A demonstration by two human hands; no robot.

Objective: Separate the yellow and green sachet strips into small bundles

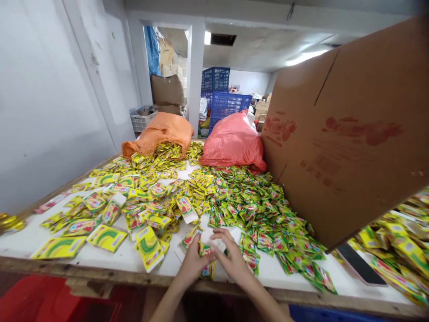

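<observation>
Left hand point(191, 260), at lower centre, is resting half-curled, its thumb overlapping a small packet point(208, 271) lying partly hidden between the hands, and the right hand point(231, 256) is facing it with bent, parted fingers; whether either is gripping cannot be told. At left, yellow packets point(107, 237) are lying scattered; right of centre, green packets point(251, 210) are forming a heap beside a carton point(308, 183). Sound handling is probably depending on pinching single packets by their flat edges.

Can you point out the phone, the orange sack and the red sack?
Phone point(361, 264), head view: on its dark screen.
Orange sack point(166, 127), head view: on its upper side.
Red sack point(233, 139), head view: on its front.
</observation>
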